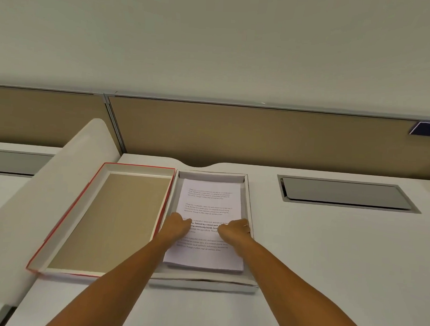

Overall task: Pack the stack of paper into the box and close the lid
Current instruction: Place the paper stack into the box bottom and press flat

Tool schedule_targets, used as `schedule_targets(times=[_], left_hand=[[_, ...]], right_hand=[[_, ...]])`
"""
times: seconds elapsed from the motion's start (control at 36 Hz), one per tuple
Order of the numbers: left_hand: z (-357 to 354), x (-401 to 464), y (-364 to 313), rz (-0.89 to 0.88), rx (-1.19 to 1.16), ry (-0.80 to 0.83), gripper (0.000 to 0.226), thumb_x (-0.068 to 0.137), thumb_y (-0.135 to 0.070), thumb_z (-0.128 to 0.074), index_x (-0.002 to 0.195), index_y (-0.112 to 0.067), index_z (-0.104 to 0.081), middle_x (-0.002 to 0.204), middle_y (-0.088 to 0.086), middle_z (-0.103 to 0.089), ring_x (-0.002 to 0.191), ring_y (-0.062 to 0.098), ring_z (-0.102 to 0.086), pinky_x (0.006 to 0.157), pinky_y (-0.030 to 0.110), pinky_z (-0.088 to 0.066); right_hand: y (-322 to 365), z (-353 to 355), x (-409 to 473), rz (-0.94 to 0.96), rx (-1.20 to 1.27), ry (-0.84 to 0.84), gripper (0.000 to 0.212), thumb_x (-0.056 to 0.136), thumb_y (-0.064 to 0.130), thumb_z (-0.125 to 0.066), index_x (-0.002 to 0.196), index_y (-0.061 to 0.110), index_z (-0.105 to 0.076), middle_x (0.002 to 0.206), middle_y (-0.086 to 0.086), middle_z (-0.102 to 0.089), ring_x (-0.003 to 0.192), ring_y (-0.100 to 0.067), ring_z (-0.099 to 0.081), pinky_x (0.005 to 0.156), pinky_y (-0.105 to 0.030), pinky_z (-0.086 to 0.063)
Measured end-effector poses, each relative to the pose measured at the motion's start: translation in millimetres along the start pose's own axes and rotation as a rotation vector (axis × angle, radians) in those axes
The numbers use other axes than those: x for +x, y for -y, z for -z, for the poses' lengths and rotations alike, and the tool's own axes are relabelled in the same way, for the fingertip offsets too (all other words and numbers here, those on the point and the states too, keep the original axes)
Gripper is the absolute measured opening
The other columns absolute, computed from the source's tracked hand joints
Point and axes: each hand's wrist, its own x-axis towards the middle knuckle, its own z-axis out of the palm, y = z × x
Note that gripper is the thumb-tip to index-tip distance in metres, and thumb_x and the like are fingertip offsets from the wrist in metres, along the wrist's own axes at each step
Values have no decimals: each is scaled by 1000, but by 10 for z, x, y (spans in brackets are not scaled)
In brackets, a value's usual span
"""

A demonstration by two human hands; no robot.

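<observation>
- Head view: the stack of paper (208, 211) is lying inside the shallow white box (248, 213), in the lower middle of the frame, its top sheet showing printed paragraphs too small to read.
- The left hand (178, 226) is resting on the left part of the top sheet with its fingers curled under; whether its grip is pinching any sheets I cannot tell.
- The right hand (235, 230) is sitting on the right part of the sheet by the box's right wall, a ring showing on one finger; its fingers are bent too, and its grip is equally unclear.
- The lid (108, 222), red-edged with a brown inside, is lying open side up just beside the box, at the left of the frame.
- Both are sitting on the white bench (327, 266), and a grey metal flap (345, 193) is set into it at the right.
</observation>
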Motion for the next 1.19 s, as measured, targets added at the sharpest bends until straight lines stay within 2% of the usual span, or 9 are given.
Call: schedule_targets(times=[0.08,0.17,0.33,0.42,0.56,0.67,0.86,1.08,1.19], left_hand=[[-9,-15,18,-14,43,-34,19,97,-21,-50,83,-8,-53,75,1,-57,61,11,-53,54,22,-43],[-3,-22,51,-22,91,-58,21,97,-22,-51,90,-3,-53,88,11,-62,68,18,-57,59,26,-46],[-5,-23,63,-7,109,-36,37,96,-26,-55,117,5,-55,122,20,-60,102,32,-63,82,35,-53],[-26,-36,80,-14,58,-44,41,94,-24,-59,123,4,-51,124,18,-62,107,33,-63,87,37,-54],[-38,-67,139,-35,45,-59,44,91,-21,-63,125,2,-45,129,18,-59,112,33,-61,82,31,-51],[-29,-77,149,-35,102,-52,57,87,-27,-68,128,0,-40,131,17,-55,117,33,-57,93,39,-52],[-77,-111,156,-61,172,-78,66,86,-31,-68,133,0,-33,134,19,-48,119,34,-54,96,41,-50],[-130,-154,133,-44,43,-77,57,93,-17,-60,134,6,-28,137,21,-53,121,36,-57,95,39,-49],[-115,-239,154,-102,55,-107,46,93,-13,-60,129,1,-35,135,19,-55,120,35,-57,94,38,-49]], right_hand=[[-24,-9,-27,12,-13,2,92,93,27,-53,154,-3,9,162,-20,-9,143,-26,-25,116,-36,-28],[-73,19,-67,38,-20,-30,91,88,22,-57,152,-5,2,156,-20,-25,138,-28,-36,113,-39,-37],[-79,58,-108,60,-73,-39,95,86,25,-59,153,-3,4,159,-17,-22,142,-31,-31,116,-44,-34],[-63,61,-105,61,-80,-39,96,86,25,-58,154,0,5,160,-16,-21,143,-32,-30,116,-45,-34],[-66,95,-80,73,-41,-25,98,87,20,-57,155,4,11,162,-14,-22,144,-33,-31,117,-44,-34],[-66,127,-59,72,6,-33,93,90,20,-57,155,2,8,156,-14,-35,137,-31,-43,112,-42,-41],[-67,120,-60,78,-14,-31,85,86,16,-58,154,-2,-10,149,-15,-44,131,-31,-50,107,-42,-47],[-44,45,-131,56,-131,-73,82,88,23,-58,152,2,-12,154,-14,-34,136,-30,-41,109,-38,-43],[-61,-6,-163,64,-181,-16,91,91,24,-55,156,4,5,163,-15,-11,148,-32,-20,120,-43,-27]])
